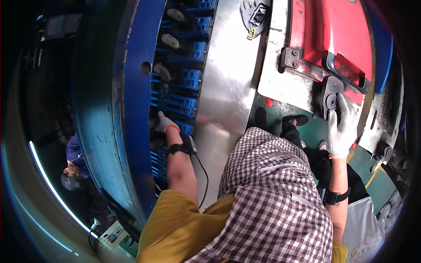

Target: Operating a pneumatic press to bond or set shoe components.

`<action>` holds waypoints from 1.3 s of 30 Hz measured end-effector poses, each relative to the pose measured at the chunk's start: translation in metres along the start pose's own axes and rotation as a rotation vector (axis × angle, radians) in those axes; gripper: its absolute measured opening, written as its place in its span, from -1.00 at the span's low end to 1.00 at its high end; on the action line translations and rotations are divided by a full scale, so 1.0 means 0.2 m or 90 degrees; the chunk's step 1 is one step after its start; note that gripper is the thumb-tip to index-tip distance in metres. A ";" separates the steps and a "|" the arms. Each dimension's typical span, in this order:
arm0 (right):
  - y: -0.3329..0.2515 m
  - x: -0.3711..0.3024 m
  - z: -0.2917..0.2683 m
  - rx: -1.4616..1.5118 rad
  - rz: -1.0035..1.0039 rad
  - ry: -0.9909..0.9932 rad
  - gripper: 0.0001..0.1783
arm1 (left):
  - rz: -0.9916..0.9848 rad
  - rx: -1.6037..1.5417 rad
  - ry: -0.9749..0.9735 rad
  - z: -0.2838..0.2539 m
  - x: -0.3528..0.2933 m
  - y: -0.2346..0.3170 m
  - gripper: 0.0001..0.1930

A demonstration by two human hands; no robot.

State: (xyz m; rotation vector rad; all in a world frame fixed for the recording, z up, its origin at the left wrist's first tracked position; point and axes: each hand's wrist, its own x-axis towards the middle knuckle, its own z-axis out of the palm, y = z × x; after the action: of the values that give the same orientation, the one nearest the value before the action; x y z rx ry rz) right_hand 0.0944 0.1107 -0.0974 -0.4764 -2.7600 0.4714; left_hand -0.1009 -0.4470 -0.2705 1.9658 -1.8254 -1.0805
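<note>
My right hand (343, 129), in a pale knitted glove, is at a dark grey oval part (332, 90) with a round hub, beside the red machine. Its thumb lies at the lower edge and a finger along the right side of the part; the other fingers are partly hidden. My left hand (165, 122), gloved too, reaches down among the blue slotted holders (190, 79) on the left. Shadow hides its fingertips and whatever they touch. Farther up that row lie several grey oval pieces, one of them a worn grey piece (162, 72).
Between my arms runs a bare metal shelf (226, 65). A grey glove with a metal piece (256, 17) lies at its far end. The red machine (348, 30) stands far right, a blue beam (136, 87) left. Another person (74, 153) is at far left; feet (294, 119) show below.
</note>
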 end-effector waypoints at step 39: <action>0.70 -0.11 -0.82 0.746 0.392 0.250 -0.10 | 0.666 0.156 -1.474 -0.62 -3.10 0.09 -0.06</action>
State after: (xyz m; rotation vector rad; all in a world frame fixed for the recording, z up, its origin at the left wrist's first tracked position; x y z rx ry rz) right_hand 0.2084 0.2715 -0.0067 -0.9130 -1.5087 1.7199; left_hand 0.0039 0.0932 0.0395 -1.5978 -2.6108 -2.6024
